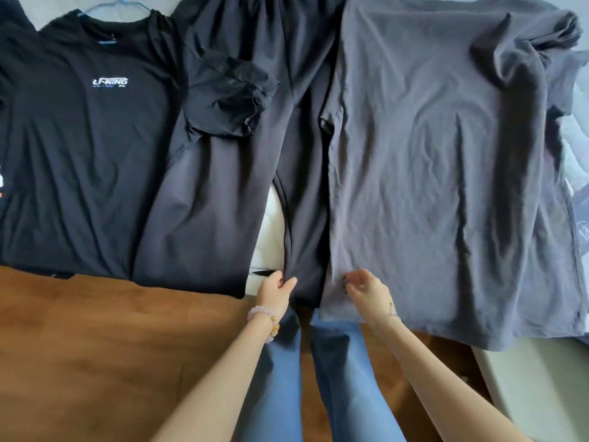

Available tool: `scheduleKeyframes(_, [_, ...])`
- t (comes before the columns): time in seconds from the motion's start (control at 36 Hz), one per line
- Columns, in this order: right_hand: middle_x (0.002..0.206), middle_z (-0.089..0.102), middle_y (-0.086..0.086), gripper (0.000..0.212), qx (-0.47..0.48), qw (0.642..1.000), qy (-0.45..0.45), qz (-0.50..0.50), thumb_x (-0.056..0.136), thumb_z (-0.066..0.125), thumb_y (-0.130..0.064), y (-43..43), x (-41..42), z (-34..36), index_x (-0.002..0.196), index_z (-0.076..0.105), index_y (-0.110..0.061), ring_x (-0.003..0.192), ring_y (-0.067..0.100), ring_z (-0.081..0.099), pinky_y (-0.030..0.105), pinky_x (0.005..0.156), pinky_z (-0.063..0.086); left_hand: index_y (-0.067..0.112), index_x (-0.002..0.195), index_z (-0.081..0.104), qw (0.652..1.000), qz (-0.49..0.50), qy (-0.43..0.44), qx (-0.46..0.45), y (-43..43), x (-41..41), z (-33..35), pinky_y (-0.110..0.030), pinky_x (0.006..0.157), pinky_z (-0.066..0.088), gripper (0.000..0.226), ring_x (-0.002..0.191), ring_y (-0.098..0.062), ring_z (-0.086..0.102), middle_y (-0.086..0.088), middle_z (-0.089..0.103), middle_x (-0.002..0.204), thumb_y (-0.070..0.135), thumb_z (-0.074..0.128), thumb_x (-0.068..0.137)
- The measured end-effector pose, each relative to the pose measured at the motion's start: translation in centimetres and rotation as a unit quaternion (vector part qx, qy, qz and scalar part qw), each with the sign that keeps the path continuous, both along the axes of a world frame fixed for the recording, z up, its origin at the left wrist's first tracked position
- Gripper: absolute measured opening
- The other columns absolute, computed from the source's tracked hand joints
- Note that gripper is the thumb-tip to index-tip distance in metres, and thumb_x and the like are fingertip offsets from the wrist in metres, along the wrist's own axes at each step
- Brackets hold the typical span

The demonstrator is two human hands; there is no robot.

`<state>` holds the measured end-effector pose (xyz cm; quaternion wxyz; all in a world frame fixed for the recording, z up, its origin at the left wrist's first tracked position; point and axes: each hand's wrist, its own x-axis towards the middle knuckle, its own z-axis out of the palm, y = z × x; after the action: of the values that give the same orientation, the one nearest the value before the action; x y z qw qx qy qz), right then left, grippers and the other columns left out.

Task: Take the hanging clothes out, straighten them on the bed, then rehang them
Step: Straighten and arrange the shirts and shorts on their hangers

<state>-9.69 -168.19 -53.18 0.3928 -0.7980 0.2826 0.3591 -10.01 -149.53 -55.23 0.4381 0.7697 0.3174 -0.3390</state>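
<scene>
Two grips noted: fingers point(288, 283) of your left hand point(274, 292) pinch the trousers point(306, 224) at one leg hem; fingers point(350, 281) of your right hand point(367, 290) curl beside it, hold undetermined. They lie on the bed point(269, 224), touching the left edge of the grey T-shirt point(430, 154). Cloth judged soft, light, limp; take hem corners.

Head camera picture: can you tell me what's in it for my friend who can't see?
A person's left hand pinches the hem of dark trousers and the right hand pinches the edge of a grey T-shirt, both spread out on a bed. To the left lies a black T-shirt with a white logo, on a blue hanger.
</scene>
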Motion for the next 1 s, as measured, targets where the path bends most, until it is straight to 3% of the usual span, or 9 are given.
scheduleKeyframes(0.11, [0.099, 0.071, 0.004, 0.026, -0.020, 0.999, -0.024, -0.028, 0.083, 0.047, -0.012, -0.5, 0.7, -0.7, 0.099, 0.065, -0.021, 0.094, 0.025, 0.063, 0.035, 0.083, 0.050, 0.010, 0.077, 0.048, 0.990, -0.120, 0.057, 0.053, 0.0, 0.1, -0.3, -0.028, 0.067, 0.037, 0.025, 0.075, -0.022, 0.049, -0.005, 0.052, 0.073, 0.023, 0.060, 0.095])
scheduleKeyframes(0.25, [0.095, 0.071, 0.002, 0.022, -0.063, 0.992, -0.047, -0.098, 0.085, 0.051, -0.014, -4.3, 0.7, -0.5, 0.101, 0.065, -0.021, 0.086, 0.023, 0.066, 0.033, 0.082, 0.051, 0.017, 0.076, 0.041, 0.981, -0.060, -0.093, 0.161, -1.4, -0.6, 1.5, -0.037, 0.070, 0.047, 0.028, 0.075, -0.022, 0.051, -0.003, 0.054, 0.084, 0.010, 0.064, 0.089])
scheduleKeyframes(0.33, [0.089, 0.066, 0.001, 0.023, -0.089, 0.985, -0.055, -0.133, 0.087, 0.052, -0.010, -7.5, 0.4, 0.5, 0.107, 0.064, -0.013, 0.085, 0.019, 0.062, 0.026, 0.075, 0.043, 0.019, 0.087, 0.046, 0.982, -0.081, -0.133, 0.112, -2.3, -1.2, 2.1, -0.040, 0.072, 0.053, 0.021, 0.072, -0.018, 0.053, 0.008, 0.048, 0.081, 0.009, 0.064, 0.088])
scheduleKeyframes(0.42, [0.098, 0.066, 0.004, 0.031, -0.121, 0.981, -0.044, -0.142, 0.085, 0.054, -0.009, -11.1, -0.3, 1.2, 0.116, 0.060, -0.012, 0.088, 0.018, 0.059, 0.026, 0.076, 0.041, 0.014, 0.104, 0.056, 0.984, -0.129, -0.113, 0.044, -3.2, -0.8, 2.3, -0.038, 0.084, 0.053, 0.017, 0.088, -0.017, 0.059, 0.006, 0.054, 0.099, 0.012, 0.065, 0.090])
scheduleKeyframes(0.53, [0.119, 0.064, 0.011, 0.044, -0.161, 0.974, -0.042, -0.156, 0.082, 0.061, -0.010, -16.0, -1.2, 1.8, 0.125, 0.055, -0.012, 0.108, 0.026, 0.060, 0.037, 0.096, 0.045, 0.009, 0.129, 0.052, 0.989, -0.140, -0.052, -0.006, -4.5, 1.2, 2.2, -0.031, 0.094, 0.048, 0.040, 0.112, -0.019, 0.057, -0.004, 0.055, 0.128, 0.019, 0.064, 0.092])
scheduleKeyframes(0.58, [0.122, 0.062, 0.013, 0.051, -0.176, 0.973, -0.035, -0.146, 0.081, 0.063, -0.012, -18.3, -1.4, 2.1, 0.130, 0.050, -0.013, 0.110, 0.029, 0.059, 0.036, 0.092, 0.046, 0.009, 0.133, 0.050, 0.990, -0.139, -0.034, -0.017, -5.2, 2.4, 1.9, -0.031, 0.097, 0.046, 0.046, 0.117, -0.022, 0.058, -0.006, 0.056, 0.131, 0.020, 0.065, 0.092])
scheduleKeyframes(0.75, [0.141, 0.047, 0.010, 0.063, -0.194, 0.970, -0.017, -0.147, 0.083, 0.065, -0.014, -23.8, -1.5, 2.6, 0.140, 0.039, -0.012, 0.126, 0.031, 0.048, 0.042, 0.105, 0.037, 0.018, 0.093, 0.055, 0.992, -0.098, 0.036, -0.076, -6.9, 4.9, 0.6, -0.045, 0.099, 0.051, 0.013, 0.109, -0.030, 0.064, -0.009, 0.066, 0.110, 0.018, 0.068, 0.089])
scheduleKeyframes(0.86, [0.147, 0.039, 0.012, 0.066, -0.179, 0.974, -0.012, -0.136, 0.086, 0.063, -0.014, -26.5, -1.1, 2.2, 0.144, 0.032, -0.013, 0.129, 0.033, 0.044, 0.044, 0.104, 0.038, 0.002, 0.126, 0.057, 0.992, -0.095, 0.050, -0.061, -7.6, 5.3, 0.2, -0.043, 0.104, 0.048, 0.037, 0.119, -0.031, 0.059, -0.013, 0.063, 0.125, 0.016, 0.064, 0.093])
scheduleKeyframes(1.0, [0.144, 0.043, 0.012, 0.067, -0.189, 0.974, -0.016, -0.127, 0.085, 0.063, -0.014, -29.4, 0.0, 0.8, 0.144, 0.033, -0.013, 0.128, 0.033, 0.045, 0.044, 0.104, 0.039, -0.004, 0.108, 0.064, 0.997, -0.068, 0.038, -0.007, -7.7, 4.8, -0.5, -0.038, 0.089, 0.051, 0.020, 0.106, -0.035, 0.064, -0.021, 0.068, 0.112, 0.011, 0.059, 0.095])
